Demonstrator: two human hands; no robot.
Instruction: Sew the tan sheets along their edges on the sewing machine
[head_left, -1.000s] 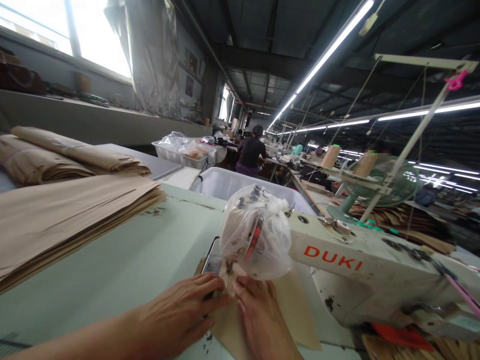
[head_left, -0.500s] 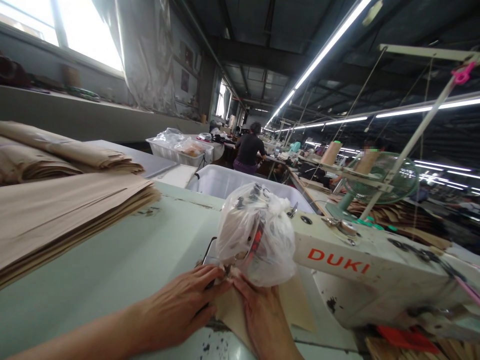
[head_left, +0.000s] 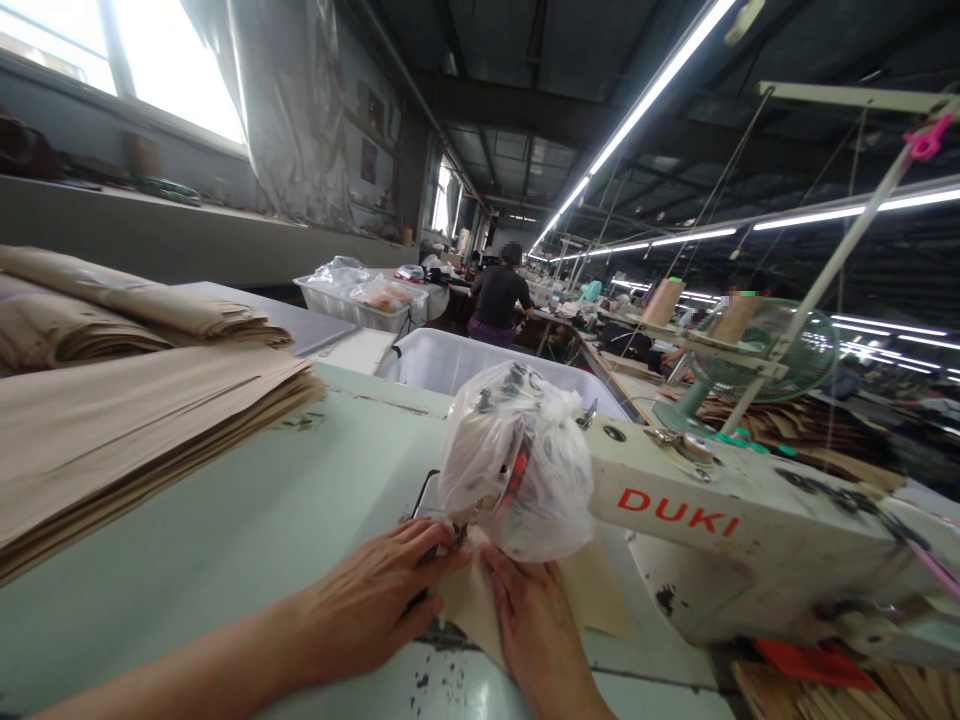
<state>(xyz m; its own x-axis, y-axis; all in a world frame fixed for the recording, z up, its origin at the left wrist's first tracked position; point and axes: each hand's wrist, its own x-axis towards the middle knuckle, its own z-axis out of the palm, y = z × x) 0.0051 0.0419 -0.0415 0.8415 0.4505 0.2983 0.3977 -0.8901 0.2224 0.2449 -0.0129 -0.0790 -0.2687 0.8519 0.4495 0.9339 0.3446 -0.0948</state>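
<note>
A beige fabric piece (head_left: 472, 605) lies on the sewing machine bed, running under the needle area. My left hand (head_left: 379, 595) rests palm down to its left, fingers stretched toward the presser foot and thumb apart. On the fabric's right side my right hand (head_left: 536, 620) lies flat, fingertips pressing close to the needle. A clear plastic bag (head_left: 525, 470) wraps the head of the white sewing machine (head_left: 675, 510) and hides much of the needle area. More beige fabric (head_left: 600, 590) shows right of my right hand.
Stacked beige cut pieces (head_left: 150, 420) lie on the pale green table (head_left: 330, 460) at left, with folded bundles (head_left: 112, 300) behind. A white bin (head_left: 435, 360) stands beyond the machine. Thread cones (head_left: 664, 302) and a green fan (head_left: 795, 350) are at right. A co-worker (head_left: 501, 300) sits farther back.
Both hands have shifted very slightly, the fingertips staying near the needle. The view has moved a little; the fabric under my hands looks nearly the same.
</note>
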